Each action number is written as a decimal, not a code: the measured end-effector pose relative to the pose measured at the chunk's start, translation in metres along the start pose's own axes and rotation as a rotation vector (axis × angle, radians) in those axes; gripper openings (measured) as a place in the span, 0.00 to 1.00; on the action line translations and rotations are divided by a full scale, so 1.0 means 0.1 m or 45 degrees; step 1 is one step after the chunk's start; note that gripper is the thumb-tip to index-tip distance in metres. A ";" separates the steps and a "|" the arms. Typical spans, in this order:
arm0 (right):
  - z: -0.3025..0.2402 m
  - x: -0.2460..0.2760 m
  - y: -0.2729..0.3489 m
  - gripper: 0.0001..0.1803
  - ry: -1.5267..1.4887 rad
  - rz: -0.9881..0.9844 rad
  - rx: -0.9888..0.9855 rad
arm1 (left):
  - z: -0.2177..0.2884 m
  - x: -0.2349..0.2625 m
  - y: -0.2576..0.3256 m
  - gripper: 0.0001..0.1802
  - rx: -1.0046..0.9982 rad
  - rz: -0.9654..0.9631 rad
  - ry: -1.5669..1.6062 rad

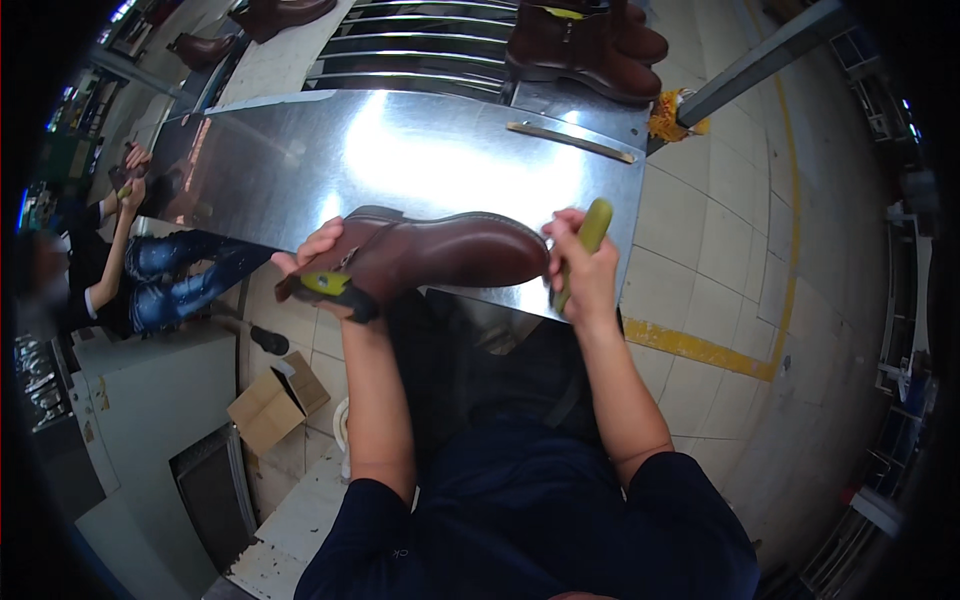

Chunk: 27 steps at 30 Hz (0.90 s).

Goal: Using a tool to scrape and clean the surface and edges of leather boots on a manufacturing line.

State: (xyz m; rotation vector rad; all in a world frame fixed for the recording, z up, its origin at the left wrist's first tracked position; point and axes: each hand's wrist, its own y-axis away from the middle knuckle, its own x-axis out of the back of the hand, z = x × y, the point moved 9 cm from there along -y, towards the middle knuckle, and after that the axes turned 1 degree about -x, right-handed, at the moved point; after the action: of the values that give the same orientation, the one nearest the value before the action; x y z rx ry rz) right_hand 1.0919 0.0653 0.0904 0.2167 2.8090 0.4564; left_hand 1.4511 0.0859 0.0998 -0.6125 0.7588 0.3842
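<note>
Boot: brown leather ankle boot (440,255) held on its side in the air, just off the near edge of the steel bench, toe toward the person's right.
Left hand: the left hand (315,265) is wrapped around the boot's shaft end, fingers closed over the opening, where a yellow-green insert shows.
Right hand: the right hand (580,270) is clenched on a yellow-green handled tool (585,245), its lower end touching the boot's toe.
Bench: shiny steel bench (420,150) with a flat metal strip (570,141) near its far right corner.
Far rack: two more brown boots (590,45) standing beyond the bench's far edge.
Left side: a seated co-worker (130,270) in jeans beside the bench's left edge; a cardboard box (275,405) on the floor.
</note>
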 end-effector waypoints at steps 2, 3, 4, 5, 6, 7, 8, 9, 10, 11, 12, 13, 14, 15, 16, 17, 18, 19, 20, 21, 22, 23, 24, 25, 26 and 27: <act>0.10 -0.05 0.17 0.13 -0.032 -0.048 -0.030 | 0.12 0.08 0.02 0.45 -0.034 0.064 -0.039; 0.14 -0.05 0.27 0.13 -0.049 -0.065 -0.051 | 0.13 0.11 0.01 0.45 -0.037 0.068 -0.030; 0.17 -0.07 0.32 0.13 -0.067 -0.082 -0.071 | 0.12 0.09 -0.01 0.45 -0.014 0.052 -0.003; 0.16 -0.06 0.33 0.13 -0.051 -0.069 -0.037 | 0.10 0.07 -0.01 0.44 0.009 0.037 0.022; 0.15 -0.05 0.29 0.13 -0.047 -0.069 -0.035 | 0.06 0.05 -0.02 0.44 0.008 0.038 0.026; 0.11 -0.02 0.23 0.14 0.006 -0.024 0.013 | 0.02 0.08 -0.03 0.44 0.042 0.330 -0.322; 0.05 0.00 0.19 0.14 0.059 0.020 0.057 | 0.08 0.15 0.01 0.45 0.076 0.618 -0.676; -0.02 0.02 0.13 0.16 0.088 0.027 0.091 | 0.07 0.18 -0.03 0.46 0.141 0.625 -0.758; -0.13 0.06 0.08 0.14 0.028 0.125 0.169 | 0.11 0.04 0.00 0.47 0.051 0.886 -0.900; -0.26 0.09 0.02 0.14 -0.039 0.160 0.275 | 0.09 -0.10 -0.01 0.45 -0.007 0.761 -1.034; -0.37 0.13 -0.03 0.14 -0.106 0.197 0.382 | 0.09 -0.22 -0.01 0.43 -0.065 0.630 -1.165; -0.40 0.15 -0.11 0.14 -0.115 0.209 0.390 | 0.10 -0.19 0.02 0.43 -0.095 0.552 -1.188; -0.42 0.16 -0.17 0.14 -0.194 0.182 0.417 | 0.12 -0.08 0.09 0.44 -0.119 0.474 -1.213; -0.43 0.18 -0.20 0.14 -0.274 0.160 0.438 | 0.15 -0.02 0.17 0.45 -0.132 0.340 -1.309; -0.45 0.19 -0.23 0.14 -0.285 0.176 0.440 | 0.23 0.16 0.27 0.47 -0.174 0.184 -1.682; -0.39 0.19 -0.31 0.15 -0.443 0.086 0.371 | 0.20 0.01 0.30 0.47 -0.153 0.052 -1.369; -0.33 0.17 -0.38 0.17 -0.602 -0.006 0.304 | 0.18 -0.15 0.31 0.48 -0.125 -0.067 -1.054; -0.35 0.12 -0.44 0.18 -0.634 -0.022 0.323 | 0.30 -0.19 0.36 0.48 -0.194 -0.128 -1.176; -0.33 0.10 -0.51 0.19 -0.666 -0.017 0.324 | 0.37 -0.21 0.41 0.50 -0.258 -0.192 -1.290; -0.32 0.06 -0.59 0.20 -0.691 -0.037 0.332 | 0.34 -0.19 0.46 0.48 -0.215 -0.257 -1.313; -0.32 -0.01 -0.65 0.20 -0.717 -0.063 0.333 | 0.35 0.04 0.42 0.47 -0.025 -0.284 -1.271; -0.35 -0.06 -0.69 0.23 -0.610 -0.092 0.342 | 0.36 0.13 0.34 0.46 0.149 -0.334 -1.281; -0.37 -0.10 -0.74 0.23 -0.626 -0.114 0.354 | 0.33 0.21 0.31 0.45 0.322 -0.381 -1.287; -0.40 -0.14 -0.78 0.23 -0.621 -0.138 0.366 | 0.36 0.21 0.28 0.45 0.319 -0.374 -1.296; -0.42 -0.18 -0.81 0.23 -0.616 -0.163 0.378 | 0.31 0.26 0.28 0.43 0.447 -0.335 -1.198; -0.40 -0.20 -0.83 0.23 -0.617 -0.174 0.371 | 0.27 0.30 0.30 0.42 0.573 -0.293 -1.096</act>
State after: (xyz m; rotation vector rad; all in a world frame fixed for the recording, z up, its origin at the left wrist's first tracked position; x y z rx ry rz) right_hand 1.0900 -0.0283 0.1047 0.1660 2.3774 -0.0404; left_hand 1.4697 0.1287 0.0814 -0.0687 -0.0640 0.2167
